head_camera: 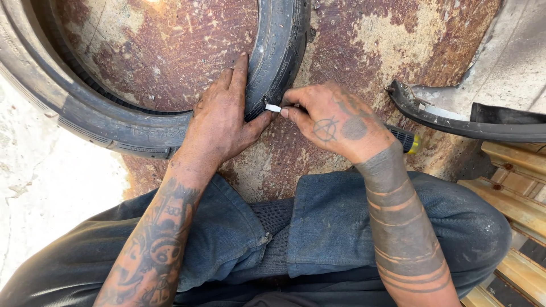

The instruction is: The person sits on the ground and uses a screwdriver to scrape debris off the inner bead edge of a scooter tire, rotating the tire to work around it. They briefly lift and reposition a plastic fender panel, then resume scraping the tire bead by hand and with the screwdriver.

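I see my left hand [219, 122] pressed flat on the tyre [273, 62], fingers stretched out along the inner edge of the rubber and the thumb hooked under the sidewall, bracing it against the rusty plate [364, 45]. The hand is spread rather than curled; it pins the tyre and wraps around nothing.

My right hand [335, 122] is curled tight around a knife [274, 107]. The short pale blade sticks out past the forefinger and thumb and meets the cut edge of the tyre, just beside my left thumb. The dark ribbed handle [405, 139], with a yellow end, shows behind the wrist.

The tyre lies flat on the plate, its ring running from the left edge of the view, round below my left hand and up to the top centre. The stretch near the blade looks split along the sidewall.

To the right, well apart from my hands, a curved strip [455, 122] of black rubber lies on the plate, reaching towards some yellow wooden slats [512, 182]. My knees in blue trousers [330, 222] fill the lower view, and a pale concrete floor [40, 170] lies at left.
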